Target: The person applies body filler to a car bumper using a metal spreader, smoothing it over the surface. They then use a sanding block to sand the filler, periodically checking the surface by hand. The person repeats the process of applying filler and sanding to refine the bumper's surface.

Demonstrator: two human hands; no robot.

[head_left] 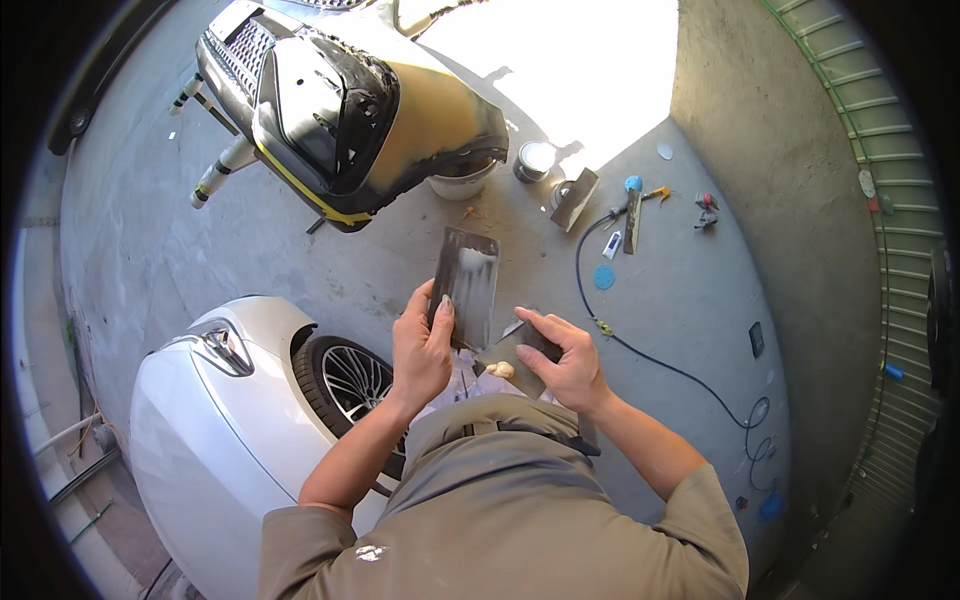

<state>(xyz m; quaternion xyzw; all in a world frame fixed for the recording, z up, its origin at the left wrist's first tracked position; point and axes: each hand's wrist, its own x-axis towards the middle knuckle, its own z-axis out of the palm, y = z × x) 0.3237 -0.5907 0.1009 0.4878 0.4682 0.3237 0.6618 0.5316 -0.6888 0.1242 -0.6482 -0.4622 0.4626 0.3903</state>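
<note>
In front of my waist my left hand [422, 350] grips a dark rectangular filler spreader [468, 280] by its lower left edge, thumb on its face. A pale smear runs across the upper part of that face. My right hand [572, 368] is closed on a second dark flat spreader [522, 338], held tilted just below and right of the first. A cream-coloured lump of filler [500, 370] sits on its lower left part. The near ends of the two spreaders lie close together; I cannot tell whether they touch.
A car bumper [430, 110] with yellow-tan patches rests on a stand ahead. Beside it are a bucket [462, 184] and a can [535, 160]. A white car [220, 410] stands close at left. An air hose [660, 358] winds over the floor at right, near a sanding block [632, 222].
</note>
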